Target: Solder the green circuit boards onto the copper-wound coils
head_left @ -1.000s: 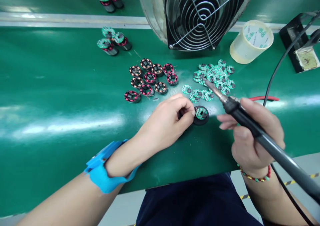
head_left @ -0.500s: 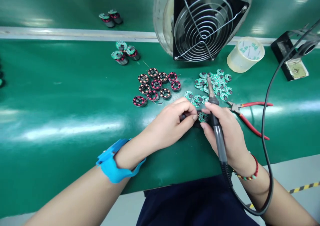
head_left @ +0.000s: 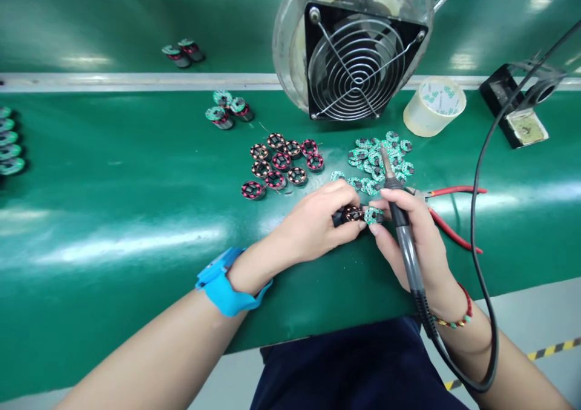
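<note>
While a person's left hand point(head_left: 318, 222) clamps a copper-wound coil point(head_left: 354, 214) over a green bench point(head_left: 136, 301), the right hand point(head_left: 422, 234) closes on a soldering iron point(head_left: 403, 240) and pinches a small round circuit board point(head_left: 373, 216) between thumb and fingers. The iron points away from the person, its long axis running from the near side to the far side with a slight lean to the left. Its metal tip appears above a heap of green boards point(head_left: 374, 158); whether it touches them cannot be told. The handle crosses the right hand between thumb and forefinger, and a black cord point(head_left: 495, 340) loops from its near end across the right forearm.

The coil sits at the left fingertips, with the pinched board just to its right, flat face up. At the far right, a stand point(head_left: 492, 95) carries a small tray point(head_left: 541, 134) holding a yellowish pad point(head_left: 525, 131). Left of it is a tape roll point(head_left: 422, 119). Loose coils point(head_left: 282, 162) cluster left of the heap; red-handled pliers point(head_left: 449, 225) lie right of the right hand.
</note>
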`<state>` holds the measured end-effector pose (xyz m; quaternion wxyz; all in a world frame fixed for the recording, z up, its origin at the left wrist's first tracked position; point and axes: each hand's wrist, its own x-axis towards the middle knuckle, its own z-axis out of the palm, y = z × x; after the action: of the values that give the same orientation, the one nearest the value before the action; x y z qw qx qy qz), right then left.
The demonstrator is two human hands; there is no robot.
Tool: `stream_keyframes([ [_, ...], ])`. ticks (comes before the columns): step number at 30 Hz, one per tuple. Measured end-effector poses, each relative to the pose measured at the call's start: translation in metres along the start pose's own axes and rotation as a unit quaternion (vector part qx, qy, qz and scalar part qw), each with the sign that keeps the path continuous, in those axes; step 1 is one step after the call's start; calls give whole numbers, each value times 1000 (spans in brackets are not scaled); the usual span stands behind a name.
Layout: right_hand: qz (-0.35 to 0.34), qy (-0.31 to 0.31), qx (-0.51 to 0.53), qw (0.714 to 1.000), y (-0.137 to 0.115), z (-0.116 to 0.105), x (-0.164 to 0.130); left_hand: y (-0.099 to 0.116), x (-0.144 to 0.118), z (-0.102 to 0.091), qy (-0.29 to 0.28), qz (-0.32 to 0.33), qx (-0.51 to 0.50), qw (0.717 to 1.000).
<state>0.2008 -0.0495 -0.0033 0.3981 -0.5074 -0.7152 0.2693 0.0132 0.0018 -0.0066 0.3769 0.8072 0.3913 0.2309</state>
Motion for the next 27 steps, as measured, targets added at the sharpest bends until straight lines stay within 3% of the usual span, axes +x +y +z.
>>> stream_keyframes([
  [6, -13, -1, -2, 1000, 1, 1, -2, 7, -3, -1, -16, -2, 73, 997],
  [10, 0, -18, -33, 999, 5, 0, -3, 11, -4, 12, 18, 4, 177, 984],
  [13, 17, -20, -41, 999, 8, -2, -4, 10, -5, 18, 46, 5, 199, 979],
  [20, -15, -5, 5, 1000, 5, 1, -4, 8, -8, 5, 46, -58, -35, 997],
  [24, -33, 5, 42, 999, 4, 1, -5, 9, -9, -1, 24, -115, -210, 971],
  [27, -44, 28, 51, 997, 4, -2, -5, 11, -8, -2, 31, -137, -270, 952],
])
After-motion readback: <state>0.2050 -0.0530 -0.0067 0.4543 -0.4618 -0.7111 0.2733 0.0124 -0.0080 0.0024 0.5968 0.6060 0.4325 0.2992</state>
